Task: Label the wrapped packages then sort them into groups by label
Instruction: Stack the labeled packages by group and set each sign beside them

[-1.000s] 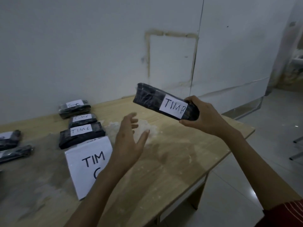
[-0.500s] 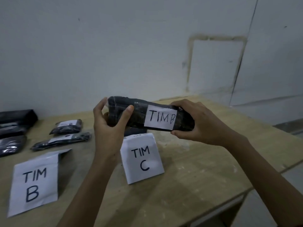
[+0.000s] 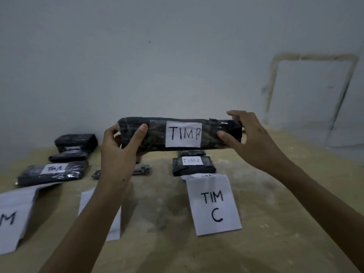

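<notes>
Mostly arm-hidden middle sign [image 3: 115,227], leftmost sign [image 3: 13,213] cut off, left hand [image 3: 116,154], right hand [image 3: 254,138] gripping TIM B package [image 3: 157,138] ends.

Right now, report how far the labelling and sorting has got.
Done: a TIM A package lies at the left, a TIM C package behind the TIM C sign. In hand: the left hand and right hand grip the ends of the TIM B package, labelled, above the table. Left: placing it with its group.

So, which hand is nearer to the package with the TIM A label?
Left. The left hand grips the left end of the TIM B package, just right of the TIM A package. The right hand grips the other end, farther away.
</notes>
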